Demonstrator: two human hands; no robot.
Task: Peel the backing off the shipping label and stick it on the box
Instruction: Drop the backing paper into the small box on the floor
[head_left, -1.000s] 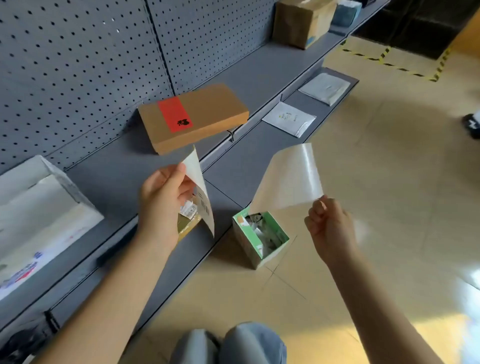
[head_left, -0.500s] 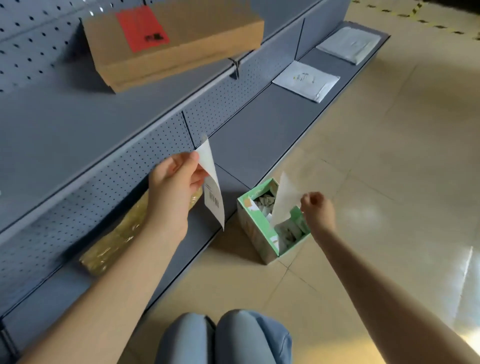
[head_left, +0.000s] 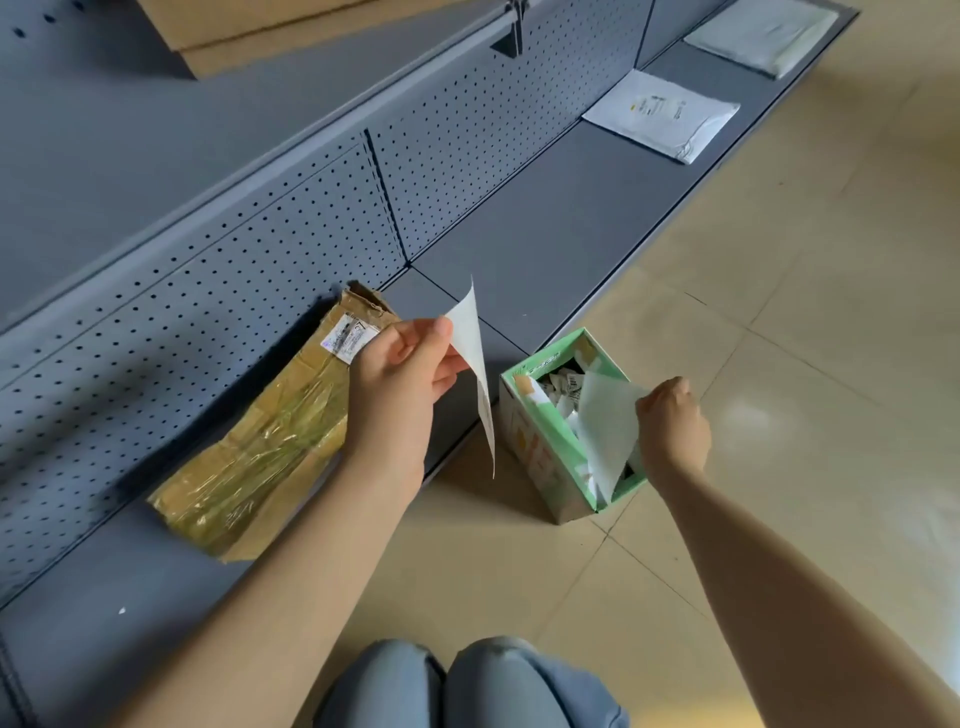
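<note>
My left hand (head_left: 400, 384) pinches the top corner of the white shipping label (head_left: 475, 358), which hangs edge-on above the lower shelf's front. My right hand (head_left: 672, 428) grips the translucent backing sheet (head_left: 605, 431), whose lower part is inside the small green open box (head_left: 540, 441) on the floor. That box is stuffed with crumpled paper scraps. The brown cardboard box (head_left: 228, 41) lies on the upper shelf at the top edge of the view, mostly cut off.
A flattened, tape-covered cardboard parcel (head_left: 260, 447) lies on the grey lower shelf (head_left: 561, 223) behind my left hand. Two white mailers (head_left: 660, 114) (head_left: 763, 34) rest farther right on that shelf. Perforated back panels rise behind. My knees (head_left: 467, 686) are at the bottom, over beige tiled floor.
My view has tilted down from the upper shelf. My right hand carried the backing sheet down into the green box. The left hand still holds the label.
</note>
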